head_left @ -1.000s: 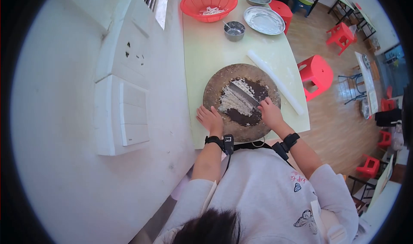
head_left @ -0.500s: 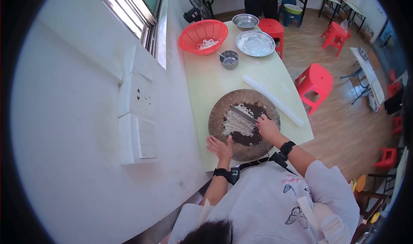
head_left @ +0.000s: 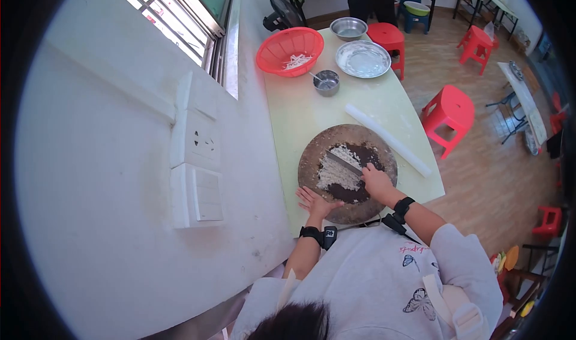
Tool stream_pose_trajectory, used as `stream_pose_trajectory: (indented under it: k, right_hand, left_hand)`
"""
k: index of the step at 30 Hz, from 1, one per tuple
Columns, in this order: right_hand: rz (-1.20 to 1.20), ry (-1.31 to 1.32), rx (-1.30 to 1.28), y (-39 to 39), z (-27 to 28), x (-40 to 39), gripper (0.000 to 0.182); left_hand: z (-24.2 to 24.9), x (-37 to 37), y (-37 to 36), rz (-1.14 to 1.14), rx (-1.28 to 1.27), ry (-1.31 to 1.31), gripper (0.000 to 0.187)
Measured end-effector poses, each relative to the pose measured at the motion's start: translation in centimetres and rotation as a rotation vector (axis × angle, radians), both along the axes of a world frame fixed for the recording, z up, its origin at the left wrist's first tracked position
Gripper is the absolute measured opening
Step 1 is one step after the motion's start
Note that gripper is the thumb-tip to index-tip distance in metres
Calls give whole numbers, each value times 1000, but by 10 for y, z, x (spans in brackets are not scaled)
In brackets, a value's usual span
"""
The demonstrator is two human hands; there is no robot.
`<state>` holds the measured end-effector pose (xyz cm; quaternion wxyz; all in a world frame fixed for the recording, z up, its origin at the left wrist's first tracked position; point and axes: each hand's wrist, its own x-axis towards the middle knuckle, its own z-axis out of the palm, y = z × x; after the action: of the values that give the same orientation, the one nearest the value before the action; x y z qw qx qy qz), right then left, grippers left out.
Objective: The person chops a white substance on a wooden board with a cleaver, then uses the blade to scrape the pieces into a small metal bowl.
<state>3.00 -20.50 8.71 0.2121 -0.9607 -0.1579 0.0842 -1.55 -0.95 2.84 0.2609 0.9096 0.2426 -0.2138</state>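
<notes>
Resting on the pale counter (head_left: pixel 312 115), the round board (head_left: pixel 312 154) needs steadying. The left hand (head_left: pixel 316 204), empty, its fingers spread at the near-left rim, does that best kept well clear of the blade. The right hand (head_left: pixel 378 183) has its fingers closed around the knife (head_left: pixel 344 162), angled over chopped white bits (head_left: pixel 336 175) mid-board; short, even strokes limit scattering. Unlike a moment ago, the left thumb stretches sideways instead of pointing towards the bits.

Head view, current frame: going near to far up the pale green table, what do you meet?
Round chopping board with pale chopped bits → small metal bowl → dusted metal plate → larger metal bowl.
</notes>
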Motion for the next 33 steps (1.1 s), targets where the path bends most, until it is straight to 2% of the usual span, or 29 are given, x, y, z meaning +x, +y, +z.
stream_pose_trajectory:
  k: [7,13,15,22,24,29,33]
  right_hand:
    - [68,10,-30,-3,-4,-1,12]
    - [85,-73,78,-9,3,4,11]
    - [112,-48,8,-11,-3,10,11]
    - [94,-103,73,-9,7,22,10]
    - [162,-84,12,-12,0,28,10]
    - [113,-118,57,-15,3,32,10]
    - [85,-96,45,-20,-2,35,11]
  left_hand:
    - [6,4,-3,25,-33,77,149]
    - [2,4,2,37,-73,64,148]
    - [4,3,0,38,-83,60,148]
    - [17,9,-1,37,-68,154,146]
    - [19,8,-2,45,-66,151,146]
    - [12,6,-2,72,-63,48,144]
    - [17,7,-2,92,-82,78,143]
